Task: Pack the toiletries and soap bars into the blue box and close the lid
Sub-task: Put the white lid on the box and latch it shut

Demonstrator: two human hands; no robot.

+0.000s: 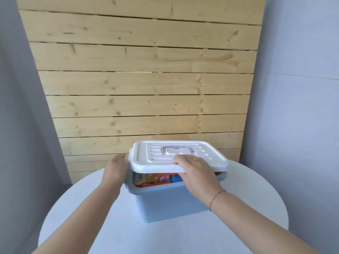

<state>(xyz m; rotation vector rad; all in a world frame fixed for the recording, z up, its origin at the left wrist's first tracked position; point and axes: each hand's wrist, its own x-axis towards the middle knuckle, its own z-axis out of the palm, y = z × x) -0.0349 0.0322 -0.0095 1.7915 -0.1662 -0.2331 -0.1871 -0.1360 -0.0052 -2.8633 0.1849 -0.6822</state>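
Right hand (197,173) pinches white lid (176,155) at its near edge, left hand (114,170) flat on blue box (165,202) mid-table, packed; closing step, near edge needs pressing down.

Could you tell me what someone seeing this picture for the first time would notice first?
The white lid held over the blue box at the table's centre, its near edge raised so colourful packages show. The right hand grips that edge; the left hand is at the box's left end.
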